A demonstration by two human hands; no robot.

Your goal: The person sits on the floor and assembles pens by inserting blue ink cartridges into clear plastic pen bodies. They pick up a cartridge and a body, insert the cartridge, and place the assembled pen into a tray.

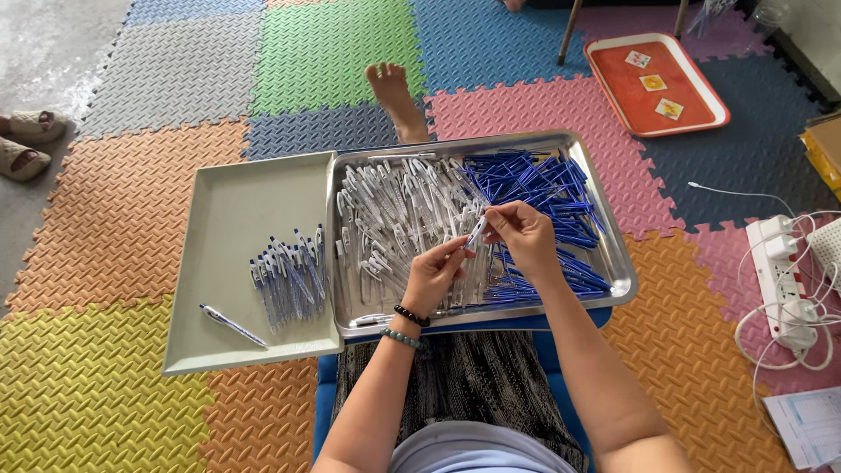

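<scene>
My left hand (432, 273) and my right hand (523, 235) meet above a steel tray (613, 254), both pinching one small pen (477, 231) with a clear barrel and blue tip. The tray holds a heap of clear pen barrels (394, 219) on its left and blue refills (534, 188) on its right. To the left, a beige tray (228, 219) carries a bunch of assembled pens (289, 280) and one single pen (232, 326) lying apart near its front.
Coloured foam mats cover the floor. A bare foot (396, 98) lies beyond the steel tray. An orange tray (657, 83) with small cards sits at the back right. A white power strip (781, 280) with cables is at the right, sandals (26, 140) at far left.
</scene>
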